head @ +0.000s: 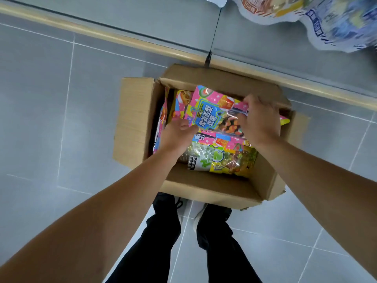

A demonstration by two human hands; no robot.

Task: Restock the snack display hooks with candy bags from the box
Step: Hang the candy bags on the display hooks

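- Candy bag (212, 111), pink, is being picked from the box (204, 190); left hand (175, 137) pinches its near-left edge, right hand (259, 121) grips its right end
- Next, by my judgement: lift it clear and raise it toward the hanging bags (326, 19) far right

Grey tiled floor (51, 111) with pale grout lines, a tan wooden strip (114, 36) along its far edge.

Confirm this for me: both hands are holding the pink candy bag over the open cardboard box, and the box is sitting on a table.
Not quite. The left hand and right hand do hold the pink candy bag over the open cardboard box, but the head view shows the box sitting on the grey tiled floor, by the person's shoes, not on a table.
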